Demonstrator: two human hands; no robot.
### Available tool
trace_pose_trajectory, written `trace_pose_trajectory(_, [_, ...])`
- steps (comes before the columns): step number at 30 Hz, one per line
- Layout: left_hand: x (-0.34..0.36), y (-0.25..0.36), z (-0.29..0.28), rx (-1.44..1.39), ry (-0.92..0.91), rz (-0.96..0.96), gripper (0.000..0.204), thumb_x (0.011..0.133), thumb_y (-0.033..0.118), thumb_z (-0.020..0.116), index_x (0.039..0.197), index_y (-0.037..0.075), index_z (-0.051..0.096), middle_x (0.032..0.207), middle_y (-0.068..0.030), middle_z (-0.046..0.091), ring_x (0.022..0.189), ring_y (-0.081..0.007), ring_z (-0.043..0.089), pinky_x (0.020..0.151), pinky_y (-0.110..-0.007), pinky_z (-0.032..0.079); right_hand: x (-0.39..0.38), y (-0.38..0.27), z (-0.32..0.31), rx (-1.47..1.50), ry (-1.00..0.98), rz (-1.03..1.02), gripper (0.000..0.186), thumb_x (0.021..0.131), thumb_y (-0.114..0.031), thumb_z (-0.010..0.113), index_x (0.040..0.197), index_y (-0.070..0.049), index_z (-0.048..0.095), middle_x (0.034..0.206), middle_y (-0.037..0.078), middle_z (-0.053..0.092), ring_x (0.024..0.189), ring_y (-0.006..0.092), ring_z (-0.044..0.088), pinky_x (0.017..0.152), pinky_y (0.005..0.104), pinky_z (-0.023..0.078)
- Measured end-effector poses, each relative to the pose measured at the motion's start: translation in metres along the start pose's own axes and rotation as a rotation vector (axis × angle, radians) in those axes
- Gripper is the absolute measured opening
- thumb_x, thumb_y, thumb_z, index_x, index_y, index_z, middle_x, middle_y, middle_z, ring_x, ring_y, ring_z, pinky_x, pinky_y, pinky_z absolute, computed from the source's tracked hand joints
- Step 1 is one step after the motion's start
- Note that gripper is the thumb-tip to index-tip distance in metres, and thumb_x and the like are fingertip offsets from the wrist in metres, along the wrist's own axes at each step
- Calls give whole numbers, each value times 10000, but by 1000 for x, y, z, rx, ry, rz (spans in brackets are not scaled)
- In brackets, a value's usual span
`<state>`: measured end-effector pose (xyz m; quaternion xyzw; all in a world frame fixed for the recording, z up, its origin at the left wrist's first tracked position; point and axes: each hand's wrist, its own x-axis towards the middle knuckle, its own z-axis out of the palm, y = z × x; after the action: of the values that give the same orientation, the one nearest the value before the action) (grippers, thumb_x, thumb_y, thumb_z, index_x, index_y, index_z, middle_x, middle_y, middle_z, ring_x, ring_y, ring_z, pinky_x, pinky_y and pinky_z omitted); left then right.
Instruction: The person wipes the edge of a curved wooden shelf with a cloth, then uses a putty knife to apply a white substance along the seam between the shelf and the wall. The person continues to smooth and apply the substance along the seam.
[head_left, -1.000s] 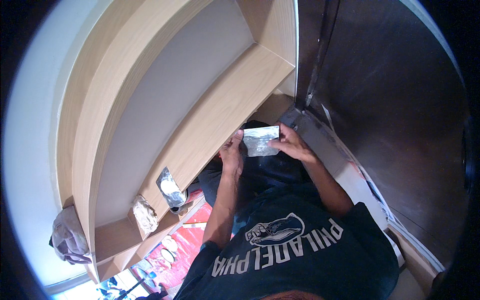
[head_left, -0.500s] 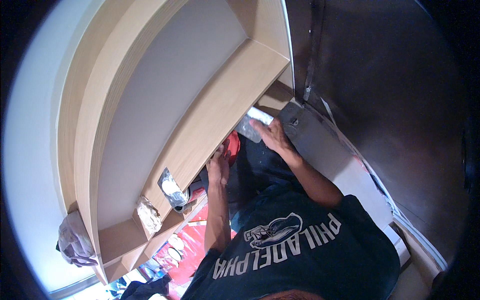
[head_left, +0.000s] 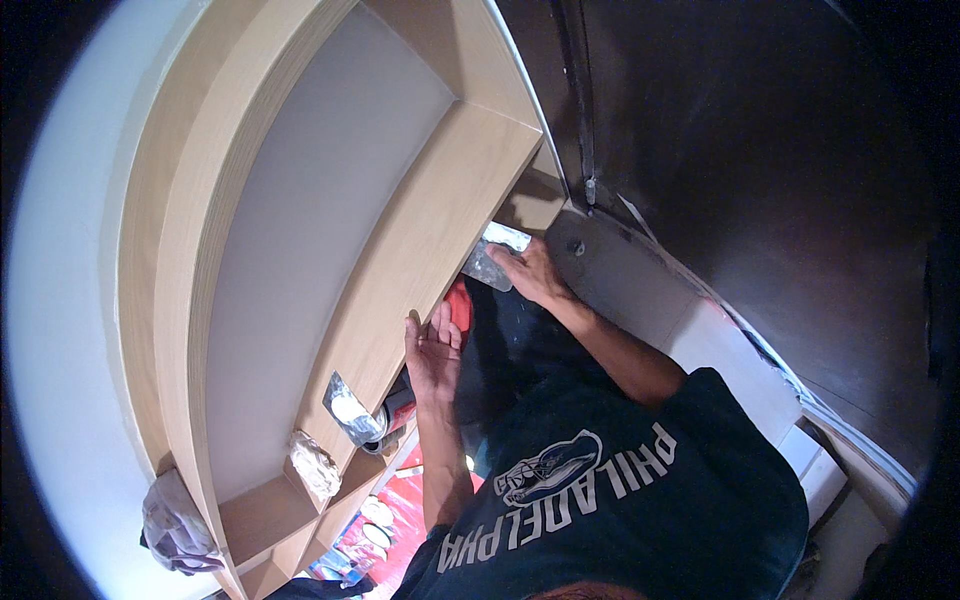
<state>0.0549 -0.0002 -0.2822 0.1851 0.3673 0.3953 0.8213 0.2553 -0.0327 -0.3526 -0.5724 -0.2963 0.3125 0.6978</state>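
Observation:
My right hand (head_left: 535, 275) is closed on a flat metal putty knife (head_left: 487, 268) with white paste along one edge, held at the front edge of the lower wooden shelf (head_left: 415, 240). My left hand (head_left: 435, 362) is turned palm up beside that same edge, with its fingers apart and its thumb close to the wood. Just past the left fingertips shows a red thing (head_left: 459, 306), partly hidden, whose kind I cannot make out. Nothing appears to be gripped in the left hand.
A second metal blade with white paste (head_left: 350, 410) lies on the shelf's near end by a can (head_left: 397, 408). A crumpled wrapper (head_left: 315, 464) and a grey cloth (head_left: 180, 523) rest on the shelving. A red sheet (head_left: 405, 500) covers the floor; a dark door (head_left: 760, 200) stands right.
My left hand has turned from fingers curled at the shelf edge to palm up and spread. My right hand keeps the putty knife near the edge, slightly lower. The whole view has shifted a little.

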Motion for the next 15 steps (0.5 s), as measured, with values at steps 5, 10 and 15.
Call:
trace_pose_trajectory(5, [2,1,-6,-20,1,-18,169,941,287,599,1062,181,651,1239,-181,587,1138,-240,599,839,-329,559,-3,-14,5,-58,-31,144,329,880,-242,655,1105,-3,648,891,66,702,809,146,644,719,320,514])
trace_pose_trajectory(10, [-1,1,-2,17,-8,7,172,942,291,598,1067,178,634,1213,-168,607,1137,-231,598,852,-323,547,5,-13,-2,-16,22,224,306,868,-225,642,1079,-4,652,956,118,703,882,181,663,802,350,513])
trace_pose_trajectory(15, [1,0,-2,9,-2,-13,178,939,298,604,1074,184,623,1213,-161,608,1132,-227,601,838,-319,549,3,-4,-6,-53,73,-83,268,866,-190,638,1069,-18,659,926,91,700,837,153,648,788,324,511])
